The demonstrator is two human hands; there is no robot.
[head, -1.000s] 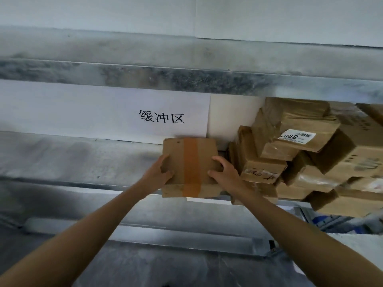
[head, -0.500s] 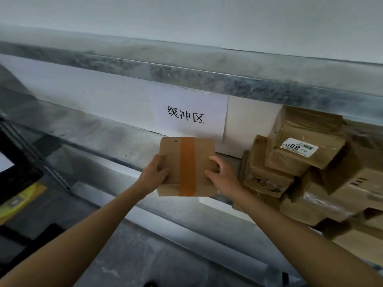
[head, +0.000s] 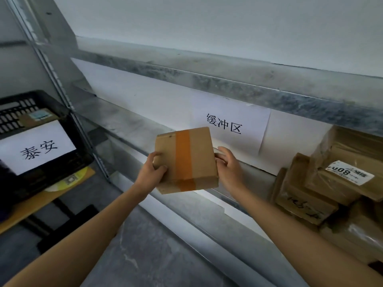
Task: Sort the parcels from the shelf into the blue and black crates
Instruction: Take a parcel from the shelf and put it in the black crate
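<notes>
**A:** Where is the small brown cardboard parcel [head: 186, 160] with the orange tape strip?

**B:** It is hanging in the air just in front of the grey metal shelf [head: 128, 123], below the white paper sign [head: 232, 125] and left of the stack of brown cardboard parcels [head: 331, 183]. The left hand [head: 154, 172] is curling its fingers round the left edge, thumb on top. The right hand [head: 228, 168] is gripping the right edge with bent fingers.

**A:** Which way is it pointing?

**B:** The broad taped face is facing up toward the camera, with the near end dipping. It looks nearly square. The long axis seems to be running along the tape, from the person toward the wall.

**A:** How should it be carried?

**B:** No address is showing on this face, so I'd be turning it over first. Then I'd be swinging it left with both hands toward the black slatted plastic crate [head: 12, 114], which is well apart. The blue crate isn't showing.
</notes>
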